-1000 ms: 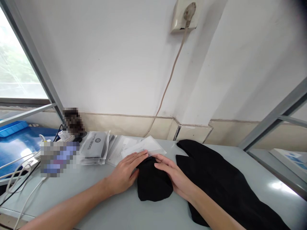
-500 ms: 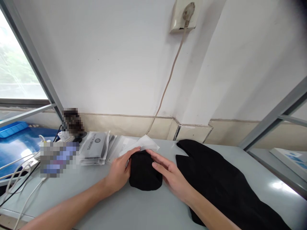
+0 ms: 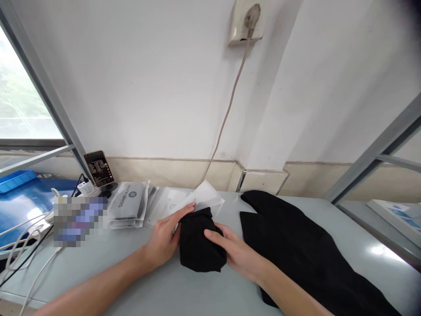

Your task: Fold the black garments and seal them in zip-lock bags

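Note:
Between my two hands is a small folded bundle of black cloth point(image 3: 200, 245). My left hand point(image 3: 166, 235) is closed on its left side and top edge, thumb behind the fold. On the right side my right hand point(image 3: 232, 245) grips the bundle, with the thumb on its near face and the fingers hidden behind. Just beyond it lie translucent plastic bags point(image 3: 205, 195), close to my left fingertips. A larger black cloth piece point(image 3: 296, 241) spreads flat to the right, partly under my right forearm.
Packed grey pouches in clear bags point(image 3: 128, 202) are stacked left of my hands. A phone point(image 3: 98, 166) stands behind them. White cables point(image 3: 39, 267) run along the left of the grey table point(image 3: 151, 289). Metal frame posts point(image 3: 371, 162) rise at both sides.
The black bundle has tilted and come slightly nearer, its outline now more angular. My right hand has shifted from lying along its top to gripping its right side.

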The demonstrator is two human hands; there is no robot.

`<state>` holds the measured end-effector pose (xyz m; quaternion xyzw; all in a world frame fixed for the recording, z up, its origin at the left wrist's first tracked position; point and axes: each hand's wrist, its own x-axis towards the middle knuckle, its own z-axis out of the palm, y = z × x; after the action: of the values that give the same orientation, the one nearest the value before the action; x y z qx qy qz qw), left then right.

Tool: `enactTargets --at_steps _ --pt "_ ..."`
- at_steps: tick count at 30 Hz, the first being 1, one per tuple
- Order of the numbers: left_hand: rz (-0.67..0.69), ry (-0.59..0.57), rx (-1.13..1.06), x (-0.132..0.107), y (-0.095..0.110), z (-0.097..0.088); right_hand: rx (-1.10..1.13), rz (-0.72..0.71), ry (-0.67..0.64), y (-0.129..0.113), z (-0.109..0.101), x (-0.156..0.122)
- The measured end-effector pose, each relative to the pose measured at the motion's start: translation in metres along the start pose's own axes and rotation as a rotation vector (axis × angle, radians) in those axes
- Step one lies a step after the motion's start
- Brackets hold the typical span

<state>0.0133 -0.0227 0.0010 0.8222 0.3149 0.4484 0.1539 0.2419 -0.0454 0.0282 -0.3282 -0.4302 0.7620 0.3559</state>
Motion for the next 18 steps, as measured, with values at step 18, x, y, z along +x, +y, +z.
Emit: enactTargets --at_steps 18 --pt "-0.199 -0.222 0.072 0.000 -0.015 0.002 0.251 -0.069 0.058 0.002 -0.003 0.004"
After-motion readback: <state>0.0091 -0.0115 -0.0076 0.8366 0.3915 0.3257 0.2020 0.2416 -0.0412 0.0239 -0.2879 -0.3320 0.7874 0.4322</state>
